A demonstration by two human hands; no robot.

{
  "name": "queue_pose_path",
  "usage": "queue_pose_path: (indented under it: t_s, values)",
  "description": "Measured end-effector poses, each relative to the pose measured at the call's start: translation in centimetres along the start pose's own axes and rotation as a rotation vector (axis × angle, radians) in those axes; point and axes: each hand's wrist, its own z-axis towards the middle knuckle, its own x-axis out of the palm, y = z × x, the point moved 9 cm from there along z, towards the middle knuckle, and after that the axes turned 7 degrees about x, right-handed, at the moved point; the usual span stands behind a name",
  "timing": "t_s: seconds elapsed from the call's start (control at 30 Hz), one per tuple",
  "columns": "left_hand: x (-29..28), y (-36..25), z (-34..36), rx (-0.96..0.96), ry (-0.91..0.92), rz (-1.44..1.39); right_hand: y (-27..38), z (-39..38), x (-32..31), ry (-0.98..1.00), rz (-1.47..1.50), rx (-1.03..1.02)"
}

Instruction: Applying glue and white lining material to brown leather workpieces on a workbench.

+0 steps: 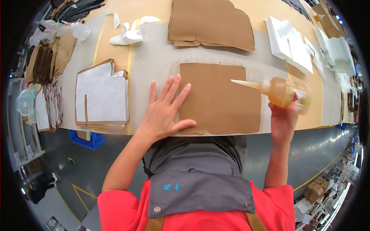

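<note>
A flat brown panel, like leather or card (219,104), lies at the table's near edge in front of me. My left hand (165,107) rests with fingers stretched out across its left edge, the thumb on the panel. In my right hand (283,119) is a squeeze bottle (285,92) of amber liquid, perhaps glue. The bottle is tilted on its side, and its long pale nozzle points left over the upper right part of the panel. Whether the tip touches the surface I cannot tell.
Beyond the panel lies a stack of brown pieces (210,25). To the left are white-faced cut pieces (102,96) and crumpled white scraps (127,35). White foam-like sheets (289,44) lie at the right. A blue crate (86,139) sits below the table's near edge.
</note>
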Motion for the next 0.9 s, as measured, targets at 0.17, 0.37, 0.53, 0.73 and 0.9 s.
queue_pose_path:
  t_s: [0.17, 0.37, 0.53, 0.73, 0.9]
  values:
    - [-1.1, -0.4, -1.1, 0.007, -0.018, -0.093, -2.0, 1.0, 5.2, 0.015, -0.300, -0.041]
    - [-1.3, 0.5, -1.7, 0.016, -0.164, -0.231, -3.1, 1.8, 11.5, 0.158, -0.724, -0.372]
    - [-1.9, 0.8, -1.9, -0.002, -0.234, -0.295, -4.6, 2.3, 13.3, 0.393, -0.848, -0.527]
    - [-1.7, 0.9, -1.9, -0.008, -0.229, -0.335, -5.5, 2.2, 14.7, 0.475, -0.869, -0.546]
    - [-1.7, 0.9, -1.9, -0.006, -0.232, -0.340, -4.8, 1.7, 15.8, 0.536, -0.865, -0.585]
